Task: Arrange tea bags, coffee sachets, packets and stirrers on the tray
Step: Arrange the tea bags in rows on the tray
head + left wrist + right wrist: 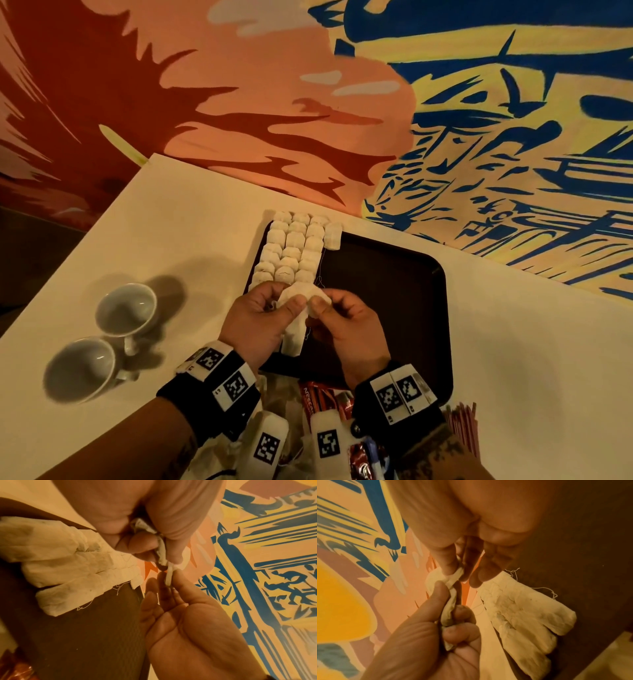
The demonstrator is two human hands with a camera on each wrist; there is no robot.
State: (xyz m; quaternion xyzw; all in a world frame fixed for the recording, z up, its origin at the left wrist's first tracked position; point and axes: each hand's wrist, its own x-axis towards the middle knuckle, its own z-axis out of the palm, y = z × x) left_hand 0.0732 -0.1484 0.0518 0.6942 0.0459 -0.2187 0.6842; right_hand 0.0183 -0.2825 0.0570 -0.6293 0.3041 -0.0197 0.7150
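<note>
A dark tray (394, 274) lies on the white table. Several white tea bags (294, 246) lie in three neat rows on its left part, also seen in the left wrist view (68, 563) and the right wrist view (522, 609). Above the tray's near left end both hands meet on one crumpled tea bag (301, 296). My left hand (284, 305) grips it with thumb and curled fingers (462, 615). My right hand (320, 303) pinches its other end (169, 577) between thumb and fingertip. Thin strings trail from the rows.
Two white cups (126, 310) (82, 368) stand left of the tray. Red coffee sachets (318, 399) and loose tea bags lie near the front edge under my wrists. Red stirrers (462, 425) lie at the front right. A painted wall stands behind the table.
</note>
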